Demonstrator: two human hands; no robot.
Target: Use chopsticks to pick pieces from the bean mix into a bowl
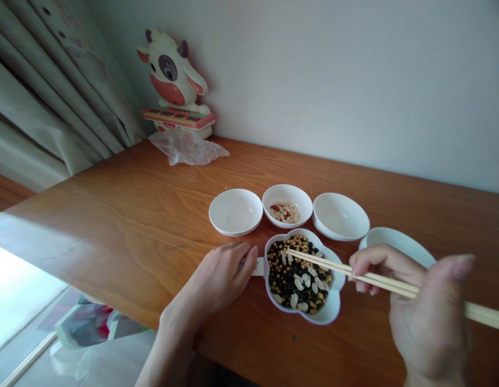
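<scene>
My right hand (430, 306) is closed round a pair of wooden chopsticks (334, 265). Their tips reach into a flower-shaped white bowl (334, 306) with a short handle, at a pale peanut piece near its upper left. That bowl holds a mix of black and yellow beans or seeds with several peanut halves (308, 280) on top. My left hand (225, 271) is closed at the bowl's handle (259, 267), its fingers partly hidden. Just behind stands a small white bowl (287, 192) with peanuts (285, 213) in it, some red-skinned.
In the same row are a white bowl (235, 212) at left, another (341, 216) right of the peanuts, and one (398, 244) partly behind my right hand. A cow toy keyboard (177, 86) and a clear plastic bag (189, 149) sit at the back of the wooden table (124, 215).
</scene>
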